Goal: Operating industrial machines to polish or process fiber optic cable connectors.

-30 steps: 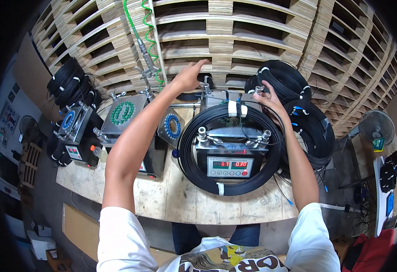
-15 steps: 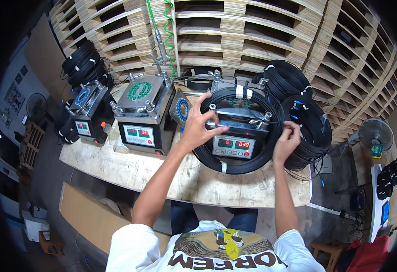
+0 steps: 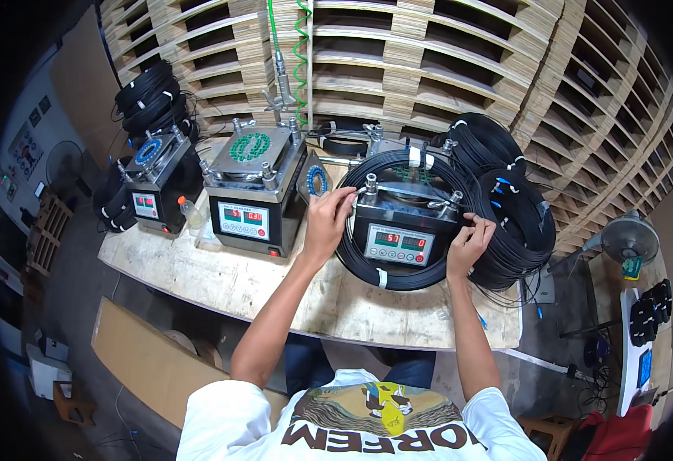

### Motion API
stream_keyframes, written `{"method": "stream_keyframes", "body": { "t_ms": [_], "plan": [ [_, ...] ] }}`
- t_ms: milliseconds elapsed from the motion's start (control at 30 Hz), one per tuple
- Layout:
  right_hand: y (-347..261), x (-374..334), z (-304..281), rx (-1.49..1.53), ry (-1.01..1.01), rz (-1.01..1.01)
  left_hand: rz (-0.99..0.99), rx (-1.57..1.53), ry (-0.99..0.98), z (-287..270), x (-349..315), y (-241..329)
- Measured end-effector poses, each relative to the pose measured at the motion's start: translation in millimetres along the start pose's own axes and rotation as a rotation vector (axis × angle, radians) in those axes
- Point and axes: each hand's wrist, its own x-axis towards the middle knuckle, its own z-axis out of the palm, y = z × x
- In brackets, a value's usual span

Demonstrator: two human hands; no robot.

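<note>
A coil of black cable, bound with white ties, stands looped around the front of the right-hand polishing machine. That machine has a metal clamp top with knobs and a lit front panel with red digits. My left hand is closed at the coil's left side, its fingertips beside a corner knob. At the coil's right side, my right hand has its fingers curled in a pinch, below a clamp lever. The cable ends in the fixture are partly hidden.
Two similar machines stand to the left on the wooden table. Stacked cable coils sit at the right, others at the far left. A small bottle stands between machines. Wooden pallets rise behind.
My left hand's spread thumb and fingers have drawn together at the coil's left side. My right hand has shifted slightly down and left. The digits on the right-hand machine's panel have changed.
</note>
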Motion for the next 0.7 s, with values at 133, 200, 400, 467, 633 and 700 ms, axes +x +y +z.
{"method": "stream_keyframes", "body": {
  "t_ms": [133, 200, 400, 467, 633, 700],
  "plan": [
    [1.6, -0.2, 2.6, -0.018, -0.001, -0.006, 0.108, 0.034, -0.002, -4.5, -6.2, 7.0],
    [5.4, 1.2, 1.1, -0.029, 0.011, -0.019, 0.018, 0.029, -0.028, -2.6, -5.0, 20.2],
    [1.6, 0.4, 0.4, -0.034, -0.039, 0.012, -0.105, -0.247, -0.018, 2.5, 8.1, 0.7],
    [-9.7, 1.0, -3.4, -0.186, -0.061, -0.093, 0.03, -0.197, -0.034, -1.4, 7.5, -1.3],
    [-31.3, -1.1, -11.2, -0.293, -0.144, -0.068, -0.097, -0.241, -0.139, -3.0, 10.9, -1.1],
    [-50.2, 8.4, -7.3, -0.401, -0.32, -0.102, -0.106, -0.201, -0.107, 2.8, 9.0, -3.8]
  ]
}}
